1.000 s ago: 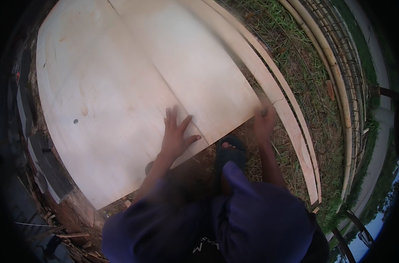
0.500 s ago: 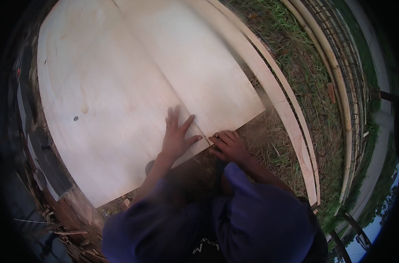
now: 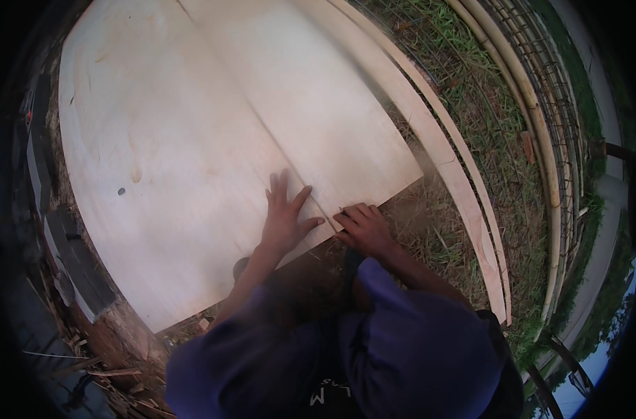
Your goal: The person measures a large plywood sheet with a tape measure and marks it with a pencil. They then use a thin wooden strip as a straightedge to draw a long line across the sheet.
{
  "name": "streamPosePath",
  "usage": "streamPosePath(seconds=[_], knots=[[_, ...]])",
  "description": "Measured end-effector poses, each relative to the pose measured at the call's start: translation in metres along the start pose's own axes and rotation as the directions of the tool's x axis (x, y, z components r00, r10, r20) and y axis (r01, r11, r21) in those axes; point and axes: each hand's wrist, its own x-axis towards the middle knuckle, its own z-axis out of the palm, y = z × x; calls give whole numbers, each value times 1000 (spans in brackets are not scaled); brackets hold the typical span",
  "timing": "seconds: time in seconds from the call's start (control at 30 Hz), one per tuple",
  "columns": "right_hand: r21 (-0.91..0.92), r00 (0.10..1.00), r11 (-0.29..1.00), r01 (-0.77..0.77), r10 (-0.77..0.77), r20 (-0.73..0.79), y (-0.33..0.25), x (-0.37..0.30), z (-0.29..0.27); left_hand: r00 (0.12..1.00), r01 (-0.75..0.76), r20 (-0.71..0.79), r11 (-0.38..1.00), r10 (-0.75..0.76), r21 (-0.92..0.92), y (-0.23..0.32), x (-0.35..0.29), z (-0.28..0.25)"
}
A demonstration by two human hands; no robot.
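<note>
A large pale plywood sheet [image 3: 171, 133] lies in front of me, with a narrow dark seam [image 3: 279, 148] running along it to the near edge. My left hand [image 3: 284, 220] rests flat on the wood just left of the seam, fingers spread. Right of the seam's near end, my right hand [image 3: 365, 227] curls over the edge of the narrower plywood piece [image 3: 360, 150]. Its fingers are bent on top of the wood, and its thumb is close to the edge. Whether anything small sits under those fingertips is hidden.
Two long thin wood strips [image 3: 447, 157] lie on the grass to the right. Beyond them run bamboo poles [image 3: 541, 133] and wire mesh [image 3: 561, 105]. Dark grey blocks [image 3: 77, 269] line the left side, with splintered wood scraps [image 3: 115, 371] at the lower left.
Both hands have shifted very slightly to the right, with the left still flat and the right still at the plywood edge. Otherwise the scene looks the same.
</note>
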Motion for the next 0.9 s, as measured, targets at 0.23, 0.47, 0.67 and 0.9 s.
streamPosePath(seconds=[0.23, 0.47, 0.67, 0.9], knots=[[41, 1000, 999, 6, -7, 16, 1, -4, 1, 1000, -15, -17, 1000, 14, -13, -3, 0, 4], [69, 1000, 998, 4, -4, -3, 2, -5, 3, 1000, -14, -22, 1000, 14, -2, -2, 0, 2], [67, 1000, 998, 5, -3, -20, 2, -7, 4, 999, -23, -27, 1000, 23, 6, -1, 0, 3], [70, 1000, 998, 6, -6, 0, 4, -8, 2, 1000, -11, 13, 1000, 11, -6, 4, -1, 5]])
